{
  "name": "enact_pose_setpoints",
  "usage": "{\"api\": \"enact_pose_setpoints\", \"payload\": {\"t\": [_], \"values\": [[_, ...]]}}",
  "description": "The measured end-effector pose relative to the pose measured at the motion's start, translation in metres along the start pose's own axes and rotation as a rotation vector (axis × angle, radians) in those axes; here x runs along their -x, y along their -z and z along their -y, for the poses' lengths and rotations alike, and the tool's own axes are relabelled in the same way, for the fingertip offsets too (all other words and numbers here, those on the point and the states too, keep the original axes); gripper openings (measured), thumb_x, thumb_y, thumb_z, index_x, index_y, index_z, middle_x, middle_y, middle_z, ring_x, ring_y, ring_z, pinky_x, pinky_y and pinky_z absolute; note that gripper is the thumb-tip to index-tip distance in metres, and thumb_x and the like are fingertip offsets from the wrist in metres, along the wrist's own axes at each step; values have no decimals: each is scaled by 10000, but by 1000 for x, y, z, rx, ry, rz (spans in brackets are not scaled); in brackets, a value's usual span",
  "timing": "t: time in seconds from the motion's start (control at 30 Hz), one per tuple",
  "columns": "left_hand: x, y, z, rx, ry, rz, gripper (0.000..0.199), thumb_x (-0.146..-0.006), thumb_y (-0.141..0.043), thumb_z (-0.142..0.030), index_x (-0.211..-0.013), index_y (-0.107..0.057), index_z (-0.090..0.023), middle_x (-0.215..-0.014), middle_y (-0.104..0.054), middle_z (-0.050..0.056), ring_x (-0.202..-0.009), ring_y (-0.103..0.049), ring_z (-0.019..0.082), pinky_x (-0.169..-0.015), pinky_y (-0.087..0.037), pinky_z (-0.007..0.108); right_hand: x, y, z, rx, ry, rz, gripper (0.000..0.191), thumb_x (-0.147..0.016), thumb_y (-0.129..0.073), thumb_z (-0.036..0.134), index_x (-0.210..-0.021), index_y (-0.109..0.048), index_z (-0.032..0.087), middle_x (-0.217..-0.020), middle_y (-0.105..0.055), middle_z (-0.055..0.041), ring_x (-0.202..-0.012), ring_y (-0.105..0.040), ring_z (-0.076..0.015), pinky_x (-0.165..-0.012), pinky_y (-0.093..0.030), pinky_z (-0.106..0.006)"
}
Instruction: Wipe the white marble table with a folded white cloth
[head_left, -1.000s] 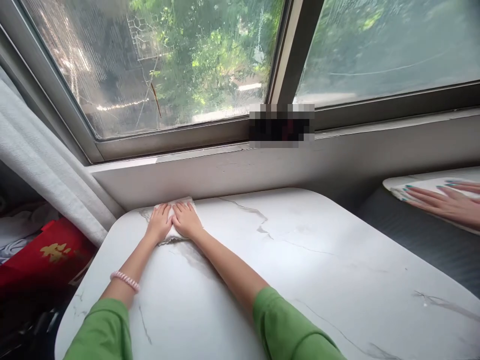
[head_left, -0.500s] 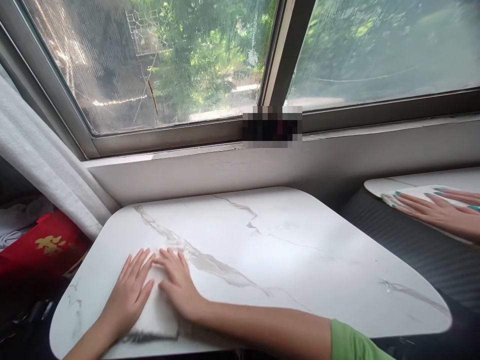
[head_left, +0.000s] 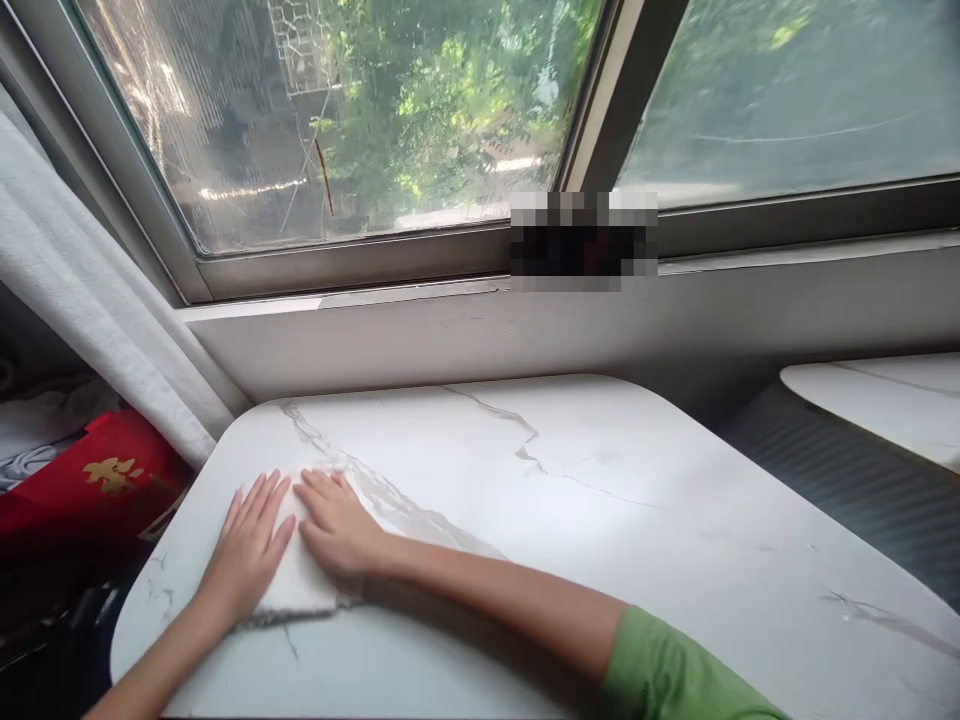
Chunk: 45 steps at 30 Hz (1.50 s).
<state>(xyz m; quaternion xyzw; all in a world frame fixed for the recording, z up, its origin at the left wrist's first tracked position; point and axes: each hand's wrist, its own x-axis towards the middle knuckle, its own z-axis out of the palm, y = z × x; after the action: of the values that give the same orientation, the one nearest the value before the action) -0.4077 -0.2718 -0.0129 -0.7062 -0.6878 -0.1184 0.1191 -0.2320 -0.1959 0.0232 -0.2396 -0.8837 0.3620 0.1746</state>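
Note:
A white cloth lies flat on the white marble-patterned table, toward its left end. Its near edge looks dark and fuzzy. My left hand rests flat on the cloth's left side, fingers stretched out and pointing away from me. On the right side, my right hand presses down with its fingers extended; the arm in a green sleeve reaches across from the right. Both hands are close together, and part of the cloth is hidden beneath them.
A second marble-patterned table stands at the right beside a dark ribbed surface. Behind my table are a window sill and a metal-framed window. A white curtain and a red bag with gold print are at the left.
Both my hands and the cloth have slid away from me across the table. The view has shifted left, and another person's hands on the right table are out of sight.

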Motion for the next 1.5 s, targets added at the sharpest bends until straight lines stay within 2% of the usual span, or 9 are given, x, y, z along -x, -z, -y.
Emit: {"api": "enact_pose_setpoints", "payload": {"t": [0.07,0.2,0.33,0.47,0.63,0.83,1.0,1.23,1.5], "values": [[-29,-5,22,38,16,44,501,-963,-265,-372,-1426,-370,-211,-1476,-393,74,-1384,-308,247,-1123,-242,501,-34,-3,-10,81,-39,-52,537,-940,-338,310,-1422,-366,74,-1527,-268,-171,-1426,-184,-234,-1160,-134,-441],[-93,-18,62,93,92,94,482,-933,-279,-322,-1372,-441,-208,-1467,-410,63,-1382,-310,231,-1133,-220,474,-100,-11,-27,268,-130,-289,587,-940,-355,334,-1438,-318,25,-1539,-199,-214,-1434,-118,-291,-1141,-144,-473],[-141,-32,86,154,95,93,458,-915,-312,-288,-1325,-490,-193,-1436,-453,67,-1352,-355,220,-1126,-241,452,-143,-8,-45,359,-146,-327,578,-950,-345,327,-1419,-336,-9,-1510,-278,-231,-1414,-194,-292,-1139,-133,-441],[-164,-42,91,166,121,68,433,-919,-322,-259,-1296,-517,-175,-1396,-494,86,-1313,-397,225,-1117,-252,456,-160,-2,-59,412,-108,-336,527,-950,-336,312,-1378,-402,10,-1471,-373,-202,-1385,-252,-274,-1134,-133,-420],[-164,-43,86,154,144,73,411,-918,-358,-234,-1288,-522,-165,-1394,-495,86,-1315,-392,219,-1126,-239,438,-161,-7,-61,469,-100,-358,512,-949,-319,293,-1364,-421,11,-1456,-389,-215,-1367,-284,-282,-1121,-148,-427],[-147,-29,72,151,158,94,423,-926,-384,-227,-1328,-487,-144,-1429,-454,95,-1340,-361,216,-1148,-194,426,-147,-13,-54,496,-91,-344,509,-941,-307,257,-1365,-429,3,-1446,-402,-224,-1361,-308,-284,-1115,-150,-437],[-115,-16,57,187,147,143,440,-937,-381,-258,-1362,-447,-168,-1471,-402,68,-1389,-284,194,-1162,-160,405,-114,-21,-36,496,-128,-290,540,-950,-278,278,-1408,-379,9,-1485,-344,-214,-1395,-253,-286,-1120,-126,-447],[-28,15,35,204,101,146,453,-936,-370,-298,-1369,-441,-182,-1480,-389,60,-1399,-267,186,-1167,-150,411,-43,-48,13,289,-156,-242,521,-937,-342,296,-1403,-416,75,-1509,-317,-173,-1418,-206,-247,-1150,-80,-419],[74,58,35,171,106,163,482,-968,-295,-380,-1412,-390,-219,-1492,-369,48,-1400,-264,196,-1158,-186,424,14,-80,69,68,-18,-71,579,-870,-500,287,-1408,-407,95,-1538,-233,-180,-1439,-109,-255,-1161,-52,-471]]}}
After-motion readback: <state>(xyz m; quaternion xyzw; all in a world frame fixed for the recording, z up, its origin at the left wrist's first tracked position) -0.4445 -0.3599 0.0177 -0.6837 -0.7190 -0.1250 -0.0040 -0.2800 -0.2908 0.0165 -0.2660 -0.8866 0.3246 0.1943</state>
